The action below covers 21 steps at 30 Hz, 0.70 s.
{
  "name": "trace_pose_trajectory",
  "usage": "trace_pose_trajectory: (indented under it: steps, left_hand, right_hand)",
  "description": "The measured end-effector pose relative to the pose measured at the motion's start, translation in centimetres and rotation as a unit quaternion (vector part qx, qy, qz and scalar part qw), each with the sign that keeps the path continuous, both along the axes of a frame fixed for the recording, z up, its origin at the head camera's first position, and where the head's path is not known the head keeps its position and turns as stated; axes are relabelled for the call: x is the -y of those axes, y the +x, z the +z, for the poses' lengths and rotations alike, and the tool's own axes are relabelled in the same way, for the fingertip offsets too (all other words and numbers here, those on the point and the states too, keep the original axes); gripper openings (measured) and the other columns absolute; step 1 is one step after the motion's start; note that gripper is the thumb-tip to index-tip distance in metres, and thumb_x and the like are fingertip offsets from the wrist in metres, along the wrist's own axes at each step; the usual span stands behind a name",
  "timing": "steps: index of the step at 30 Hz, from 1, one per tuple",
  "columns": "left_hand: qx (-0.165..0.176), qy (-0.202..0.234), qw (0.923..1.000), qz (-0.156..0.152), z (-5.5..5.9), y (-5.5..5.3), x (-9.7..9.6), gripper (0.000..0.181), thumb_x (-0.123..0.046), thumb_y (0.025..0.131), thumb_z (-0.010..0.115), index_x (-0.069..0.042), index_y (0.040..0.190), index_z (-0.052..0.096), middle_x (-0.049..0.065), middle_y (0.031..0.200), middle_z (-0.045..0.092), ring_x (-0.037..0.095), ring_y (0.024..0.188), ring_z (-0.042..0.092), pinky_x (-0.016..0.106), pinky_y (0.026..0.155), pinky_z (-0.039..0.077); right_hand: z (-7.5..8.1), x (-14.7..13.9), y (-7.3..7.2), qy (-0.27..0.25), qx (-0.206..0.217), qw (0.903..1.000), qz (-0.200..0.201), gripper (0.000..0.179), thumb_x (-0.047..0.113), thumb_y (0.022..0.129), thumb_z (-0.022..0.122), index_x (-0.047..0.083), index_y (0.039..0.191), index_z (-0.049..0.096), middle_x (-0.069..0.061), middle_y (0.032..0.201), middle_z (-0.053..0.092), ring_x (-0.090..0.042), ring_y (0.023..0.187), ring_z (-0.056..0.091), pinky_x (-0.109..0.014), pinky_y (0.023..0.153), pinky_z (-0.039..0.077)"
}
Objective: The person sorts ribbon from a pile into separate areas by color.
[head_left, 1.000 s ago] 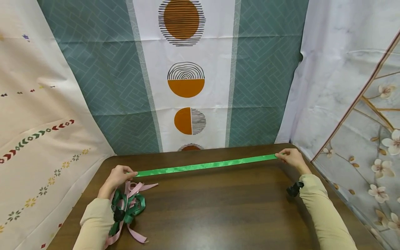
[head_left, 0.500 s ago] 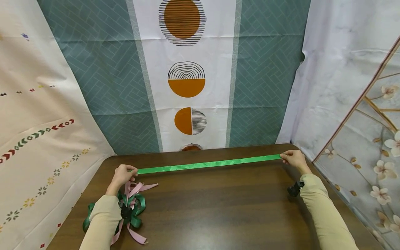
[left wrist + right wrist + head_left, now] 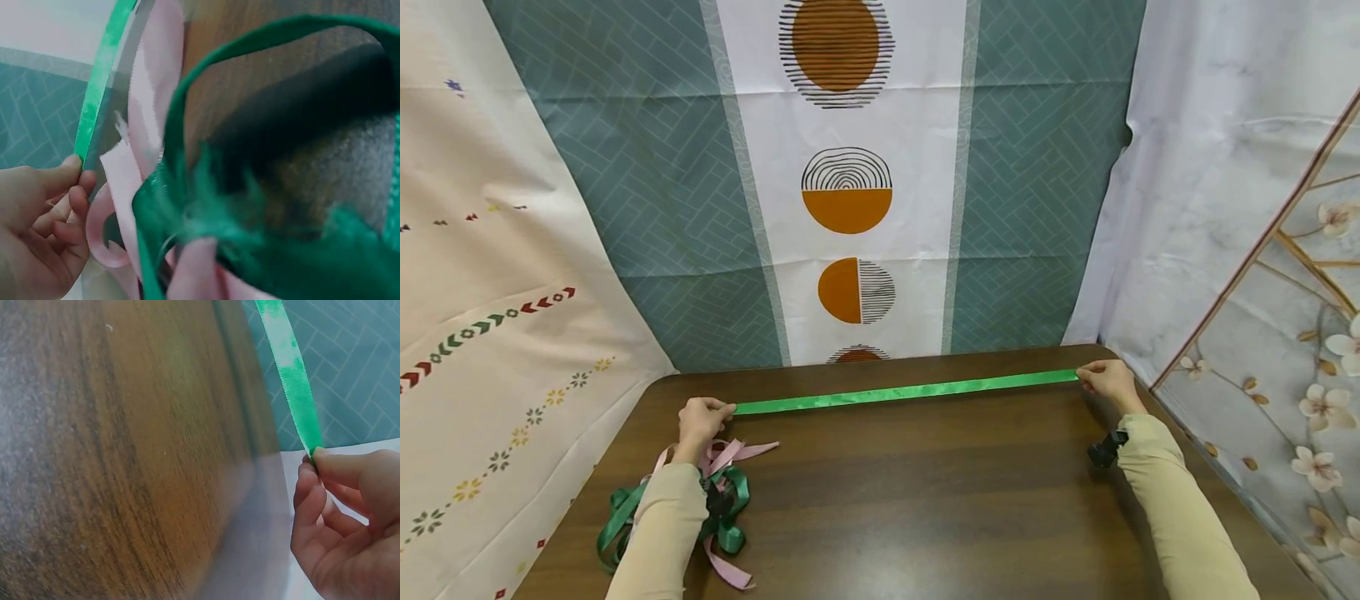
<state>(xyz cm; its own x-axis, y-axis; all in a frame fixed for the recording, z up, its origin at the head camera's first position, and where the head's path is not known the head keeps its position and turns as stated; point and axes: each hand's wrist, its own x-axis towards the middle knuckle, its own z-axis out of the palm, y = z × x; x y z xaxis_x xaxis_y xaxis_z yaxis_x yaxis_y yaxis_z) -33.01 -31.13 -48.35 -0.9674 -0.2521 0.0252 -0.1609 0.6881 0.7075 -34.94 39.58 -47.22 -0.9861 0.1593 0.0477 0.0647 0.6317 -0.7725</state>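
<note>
A bright green satin ribbon (image 3: pixel 895 394) is stretched straight across the far part of the table, rising slightly toward the right. My left hand (image 3: pixel 702 425) pinches its left end between thumb and fingers; the left wrist view shows that ribbon (image 3: pixel 100 94) running up from the fingertips. At the ribbon's other end, my right hand (image 3: pixel 1108 383) pinches it, and in the right wrist view the hand (image 3: pixel 350 519) holds the tip with thumb against fingers. Under and beside my left forearm lies a pile of dark green ribbon (image 3: pixel 730 533) and pink ribbon (image 3: pixel 728 571), partly hidden by the sleeve.
The dark brown wooden table (image 3: pixel 910 500) has rounded far corners. Behind it hangs a teal and white patterned cloth (image 3: pixel 1037 208). A cream cloth (image 3: pixel 550 317) borders the left side, and a white floral cloth (image 3: pixel 1262 375) the right.
My left hand has shifted slightly right, its forearm swinging right over the loose ribbons. My right hand has moved a little right, then stayed nearly still. The green ribbon remains stretched between them.
</note>
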Motion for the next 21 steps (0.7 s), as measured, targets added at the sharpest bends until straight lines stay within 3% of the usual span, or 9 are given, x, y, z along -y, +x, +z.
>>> trace_pose_trajectory:
  steps: [3, 6, 12, 15, 21]
  left_hand:
    - [0.002, -0.010, 0.9999, -0.006, -0.2, -0.1, -0.1, 0.026, -0.018, 0.093, 0.062, 0.006, 0.096, 0.072, 0.012, 0.072, 0.070, 0.014, 0.059, 0.060, 0.031, 0.061, 0.044]
    - [0.002, -0.022, 0.9998, -0.004, -0.3, -0.2, -0.3, 0.024, -0.016, 0.092, 0.062, 0.005, 0.096, 0.073, 0.014, 0.073, 0.070, 0.020, 0.064, 0.062, 0.037, 0.067, 0.046]
    - [0.017, -0.042, 0.9988, 0.017, -0.7, -0.1, -0.3, 0.025, -0.023, 0.087, 0.067, -0.002, 0.096, 0.075, 0.025, 0.106, 0.068, 0.046, 0.098, 0.059, 0.053, 0.079, 0.048]
    - [0.029, -0.045, 0.9982, 0.025, -0.8, -0.2, -0.5, 0.025, -0.025, 0.086, 0.067, -0.004, 0.097, 0.076, 0.026, 0.112, 0.066, 0.049, 0.102, 0.058, 0.053, 0.077, 0.049]
    - [0.035, -0.047, 0.9975, 0.040, -0.4, -0.1, -1.4, 0.023, -0.022, 0.086, 0.067, -0.002, 0.094, 0.075, 0.027, 0.109, 0.066, 0.045, 0.093, 0.061, 0.048, 0.066, 0.051]
  right_hand:
    - [0.0, 0.0, 0.1, 0.012, 0.010, 0.9999, -0.008, 0.033, 0.014, 0.094, 0.060, -0.017, 0.105, 0.063, 0.007, 0.062, 0.065, -0.002, 0.055, 0.058, -0.020, 0.053, 0.049]
    - [0.0, 0.0, 0.2, 0.027, 0.015, 0.9994, -0.012, 0.032, 0.015, 0.093, 0.060, -0.016, 0.101, 0.065, 0.008, 0.061, 0.063, -0.003, 0.055, 0.057, -0.022, 0.053, 0.048]
    - [-0.3, -0.1, 0.1, 0.063, 0.037, 0.9967, -0.035, 0.031, 0.021, 0.092, 0.061, -0.009, 0.093, 0.070, 0.011, 0.055, 0.060, -0.004, 0.053, 0.054, -0.026, 0.054, 0.045]
    - [-0.2, -0.1, 0.1, 0.082, 0.045, 0.9946, -0.045, 0.030, 0.024, 0.090, 0.060, -0.004, 0.086, 0.071, 0.013, 0.054, 0.058, -0.006, 0.054, 0.053, -0.027, 0.057, 0.042]
    - [-0.2, 0.1, 0.4, 0.100, 0.070, 0.9904, -0.065, 0.027, 0.024, 0.085, 0.061, 0.001, 0.077, 0.072, 0.010, 0.053, 0.059, -0.014, 0.059, 0.053, -0.030, 0.059, 0.039]
